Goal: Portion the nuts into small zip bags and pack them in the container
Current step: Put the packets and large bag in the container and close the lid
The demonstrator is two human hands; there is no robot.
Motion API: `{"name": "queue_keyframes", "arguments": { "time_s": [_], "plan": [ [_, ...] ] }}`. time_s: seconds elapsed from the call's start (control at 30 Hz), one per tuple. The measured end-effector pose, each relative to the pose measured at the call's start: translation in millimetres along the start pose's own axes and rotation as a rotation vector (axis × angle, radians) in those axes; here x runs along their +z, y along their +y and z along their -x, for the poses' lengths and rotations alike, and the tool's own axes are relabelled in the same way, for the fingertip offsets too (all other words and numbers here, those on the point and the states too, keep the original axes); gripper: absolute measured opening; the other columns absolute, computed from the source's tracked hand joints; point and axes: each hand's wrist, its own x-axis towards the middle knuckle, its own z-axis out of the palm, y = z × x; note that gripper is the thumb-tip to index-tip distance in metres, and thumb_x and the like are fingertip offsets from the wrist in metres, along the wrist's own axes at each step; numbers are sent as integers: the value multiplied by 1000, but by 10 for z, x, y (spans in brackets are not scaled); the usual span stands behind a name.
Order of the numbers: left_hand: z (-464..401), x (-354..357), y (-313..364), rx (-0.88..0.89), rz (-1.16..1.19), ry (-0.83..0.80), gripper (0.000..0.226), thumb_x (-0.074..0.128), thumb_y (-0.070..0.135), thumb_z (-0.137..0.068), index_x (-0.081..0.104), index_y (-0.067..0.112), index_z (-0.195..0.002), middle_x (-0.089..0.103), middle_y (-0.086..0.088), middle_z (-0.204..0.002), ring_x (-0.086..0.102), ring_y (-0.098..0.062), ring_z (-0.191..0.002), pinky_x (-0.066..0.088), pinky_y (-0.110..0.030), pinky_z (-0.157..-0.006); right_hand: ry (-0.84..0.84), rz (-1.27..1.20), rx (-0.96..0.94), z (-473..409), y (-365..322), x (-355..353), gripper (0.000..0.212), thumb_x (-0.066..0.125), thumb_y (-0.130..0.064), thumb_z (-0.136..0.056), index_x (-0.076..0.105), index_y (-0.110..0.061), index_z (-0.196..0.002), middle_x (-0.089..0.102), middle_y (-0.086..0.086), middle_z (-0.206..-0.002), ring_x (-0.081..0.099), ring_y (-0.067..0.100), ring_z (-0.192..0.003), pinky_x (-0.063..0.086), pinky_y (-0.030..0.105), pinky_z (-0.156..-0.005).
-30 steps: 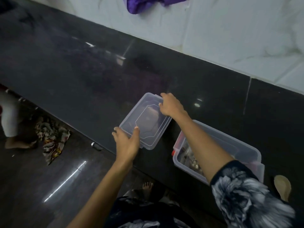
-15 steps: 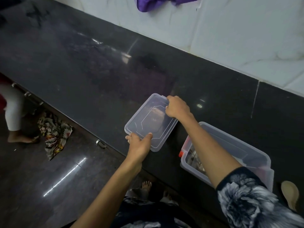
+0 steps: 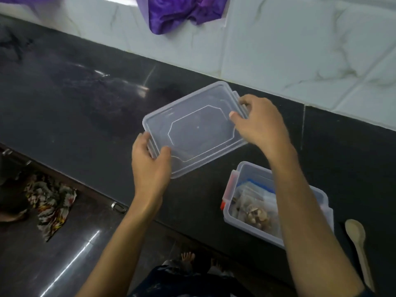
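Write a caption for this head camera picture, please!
Both hands, left and right, hold the clear lid beside the packed container.

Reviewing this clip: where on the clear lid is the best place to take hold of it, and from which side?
At its two short ends, one hand from each side, as the left hand and right hand do now. The lid is wide, flat and thin, and each short end carries a latch flap that curled fingers can grip.

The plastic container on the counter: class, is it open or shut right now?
Open. The container has no cover on it, and bagged nuts show inside. Both hands, left hand and right hand, hold its lid apart from it.
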Motion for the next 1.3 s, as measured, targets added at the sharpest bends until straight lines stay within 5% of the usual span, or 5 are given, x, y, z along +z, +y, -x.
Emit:
{"name": "queue_keyframes", "arguments": {
  "time_s": [0.33, 0.5, 0.87, 1.07, 1.3],
  "plan": [
    [360, 568, -57, 73, -270, -481, 44, 59, 3, -85, 56, 21, -125, 60, 1, -121, 62, -16, -103, 55, -42, -86, -14, -49, 531, 993, 1000, -302, 35, 61, -26, -89, 52, -22, -123, 56, 4, -118, 52, 13, -88, 33, 18, -55],
    [514, 742, -110, 88, -375, -584, 46, 57, 3, -87, 51, 19, -129, 56, 5, -119, 57, -16, -108, 52, -35, -88, -13, -30, 695, 1337, 1242, -304, 44, 62, -22, -88, 49, -22, -130, 56, 6, -122, 59, 20, -99, 44, 26, -71],
    [519, 788, -130, 113, -478, -657, 57, 62, 7, -85, 45, 17, -138, 52, -3, -136, 53, -20, -120, 47, -47, -99, -37, -94, 768, 1554, 1294, -349, 45, 69, -21, -83, 51, -19, -124, 59, 6, -117, 59, 21, -101, 50, 34, -85],
    [508, 798, -115, 111, -499, -668, 57, 63, 7, -85, 44, 18, -138, 52, -1, -136, 54, -19, -117, 49, -41, -96, -34, -196, 767, 1607, 1387, -378, 36, 69, -15, -83, 53, -18, -116, 55, -4, -95, 55, 13, -84, 41, 18, -60],
    [517, 794, -105, 109, -485, -678, 56, 63, 8, -86, 44, 17, -138, 49, -2, -138, 52, -19, -118, 47, -36, -93, -54, -270, 795, 1610, 1408, -402, 37, 71, -12, -80, 51, -19, -111, 54, -4, -93, 54, 14, -86, 50, 35, -83]
  ]
}}
